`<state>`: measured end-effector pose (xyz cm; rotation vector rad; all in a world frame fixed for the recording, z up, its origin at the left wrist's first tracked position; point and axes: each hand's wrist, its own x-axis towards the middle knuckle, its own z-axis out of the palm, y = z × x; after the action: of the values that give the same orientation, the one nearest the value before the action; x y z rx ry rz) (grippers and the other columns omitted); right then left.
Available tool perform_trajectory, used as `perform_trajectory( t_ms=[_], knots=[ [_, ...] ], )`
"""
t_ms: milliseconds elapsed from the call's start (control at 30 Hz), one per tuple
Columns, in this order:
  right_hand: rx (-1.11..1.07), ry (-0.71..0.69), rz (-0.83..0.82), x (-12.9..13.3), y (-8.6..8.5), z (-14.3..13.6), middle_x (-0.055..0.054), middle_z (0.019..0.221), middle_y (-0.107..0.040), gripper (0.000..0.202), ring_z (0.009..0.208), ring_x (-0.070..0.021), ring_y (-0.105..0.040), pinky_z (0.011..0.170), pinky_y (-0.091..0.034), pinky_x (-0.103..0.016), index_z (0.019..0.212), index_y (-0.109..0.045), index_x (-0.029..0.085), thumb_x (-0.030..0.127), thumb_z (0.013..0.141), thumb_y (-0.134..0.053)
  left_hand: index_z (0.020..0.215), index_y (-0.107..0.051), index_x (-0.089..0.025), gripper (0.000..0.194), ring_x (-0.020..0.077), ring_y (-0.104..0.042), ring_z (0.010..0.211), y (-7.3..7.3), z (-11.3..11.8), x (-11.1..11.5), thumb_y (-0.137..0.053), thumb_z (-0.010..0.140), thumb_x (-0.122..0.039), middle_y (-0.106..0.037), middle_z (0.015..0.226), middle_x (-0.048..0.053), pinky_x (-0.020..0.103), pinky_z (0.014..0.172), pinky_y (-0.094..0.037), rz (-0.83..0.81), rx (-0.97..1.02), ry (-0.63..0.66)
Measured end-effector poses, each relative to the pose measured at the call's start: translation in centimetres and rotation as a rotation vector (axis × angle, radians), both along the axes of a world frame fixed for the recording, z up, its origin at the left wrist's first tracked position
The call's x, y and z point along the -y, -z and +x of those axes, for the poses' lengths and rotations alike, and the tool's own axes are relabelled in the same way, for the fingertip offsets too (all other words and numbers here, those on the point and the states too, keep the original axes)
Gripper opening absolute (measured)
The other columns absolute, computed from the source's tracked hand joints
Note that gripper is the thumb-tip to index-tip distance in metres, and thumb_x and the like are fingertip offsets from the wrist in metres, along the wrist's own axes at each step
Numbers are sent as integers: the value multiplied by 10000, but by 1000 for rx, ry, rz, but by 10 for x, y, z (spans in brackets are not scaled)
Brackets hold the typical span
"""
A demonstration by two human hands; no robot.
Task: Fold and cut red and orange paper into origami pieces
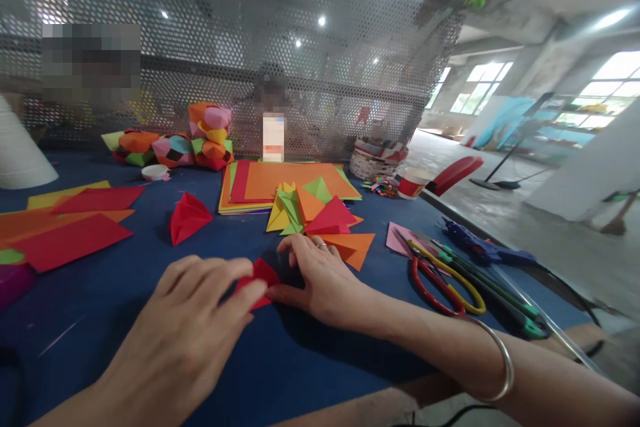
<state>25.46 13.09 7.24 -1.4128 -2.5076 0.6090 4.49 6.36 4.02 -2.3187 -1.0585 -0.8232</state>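
A small folded piece of red paper sits low at the middle of the blue table, partly hidden by fingers. My left hand pinches its left side between thumb and forefinger. My right hand, wearing a ring, rests at its right; the thumb tip meets the paper's edge, while the curved fingers stand apart from the thumb. Just beyond the right fingers lie folded paper pieces in red, orange, green and yellow. Another folded red paper piece stands to the left, touched by neither hand.
Scissors, a green-handled tool and a blue glue gun lie at right. Coloured sheets are stacked behind; more sheets lie left. Paper balls, a woven basket and a paper cup stand near a perforated screen.
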Motion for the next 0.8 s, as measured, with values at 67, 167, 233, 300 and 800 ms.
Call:
perform_trajectory(
  t_ms=[67, 167, 233, 300, 800],
  knots=[
    [9, -20, 6, -2, -1, 0, -104, 1170, -652, 500, 1121, -306, -585, 985, -432, -494, 1275, -542, 182, 433, 922, -791, 1153, -687, -244, 270, 216, -654, 999, -2, 4, 1, -443, 1076, -160, -766, 1066, 10, 418, 1028, -374, 4, -12, 121],
    [13, -39, 2, -6, -2, 1, -97, 1146, -664, 462, 1091, -296, -589, 960, -431, -481, 1260, -552, 186, 392, 922, -790, 1111, -713, -235, 309, 177, -688, 953, -4, 2, 0, -404, 1120, -229, -796, 990, -25, 380, 1069, -364, -42, -6, 199],
    [6, -47, -9, -7, -3, 0, -87, 1130, -671, 455, 1082, -292, -593, 966, -422, -483, 1236, -563, 193, 399, 909, -802, 1146, -710, -218, 271, 169, -706, 971, -6, -2, -1, -443, 1101, -204, -802, 1022, -22, 371, 1090, -357, -74, -81, 241],
    [1, -37, -17, -6, -2, -2, -87, 1139, -672, 454, 1093, -296, -594, 983, -412, -497, 1221, -575, 195, 418, 900, -806, 1189, -693, -199, 267, 172, -719, 996, -7, -6, 0, -461, 1066, -150, -802, 1052, -12, 377, 1119, -341, -99, -137, 262],
    [-16, 3, 27, 4, 9, -9, -126, 1258, -672, 498, 1185, -313, -574, 1042, -395, -494, 1310, -579, 162, 469, 952, -736, 1064, -610, -217, 242, 150, -735, 876, -7, -7, 4, -430, 977, -81, -770, 901, -48, 352, 1179, -308, -55, -107, 253]
  ],
)
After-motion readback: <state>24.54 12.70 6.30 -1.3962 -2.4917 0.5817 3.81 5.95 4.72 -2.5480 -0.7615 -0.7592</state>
